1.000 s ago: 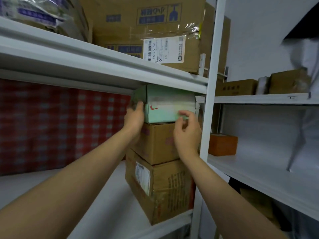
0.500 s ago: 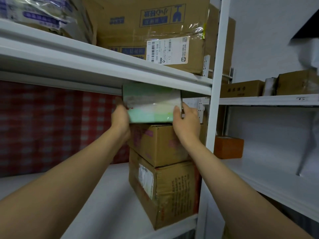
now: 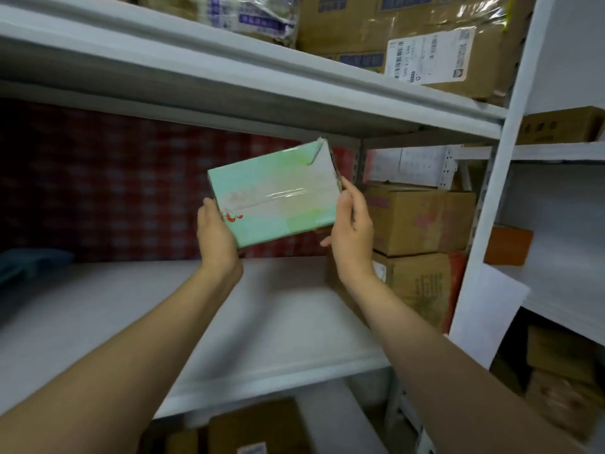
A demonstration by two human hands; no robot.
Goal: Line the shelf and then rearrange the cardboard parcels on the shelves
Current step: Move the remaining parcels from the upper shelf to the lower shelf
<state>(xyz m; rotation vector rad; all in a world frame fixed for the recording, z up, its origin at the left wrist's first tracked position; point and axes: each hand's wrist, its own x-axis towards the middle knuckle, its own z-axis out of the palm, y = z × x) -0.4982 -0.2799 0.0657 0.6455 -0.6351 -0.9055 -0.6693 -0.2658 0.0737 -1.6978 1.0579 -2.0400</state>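
Note:
A pale green taped parcel (image 3: 275, 194) hangs tilted in the air above the middle shelf (image 3: 248, 326). My left hand (image 3: 216, 235) grips its lower left corner and my right hand (image 3: 352, 231) grips its right end. Two brown cardboard boxes stand stacked at the shelf's right end, the upper one (image 3: 422, 221) on the lower one (image 3: 422, 286). The shelf surface under the parcel looks white; I cannot tell whether that is a liner.
The upper shelf (image 3: 294, 80) holds a large labelled carton (image 3: 425, 37) and a plastic-wrapped bundle (image 3: 255, 18). A red checked cloth (image 3: 131, 191) covers the back. A white upright post (image 3: 484, 224) divides off the right bay, which holds an orange box (image 3: 507, 245). More cartons sit below.
The green parcel has come off the top of the brown stack and moved left and outward, both hands holding it. It now tilts with its top face toward me.

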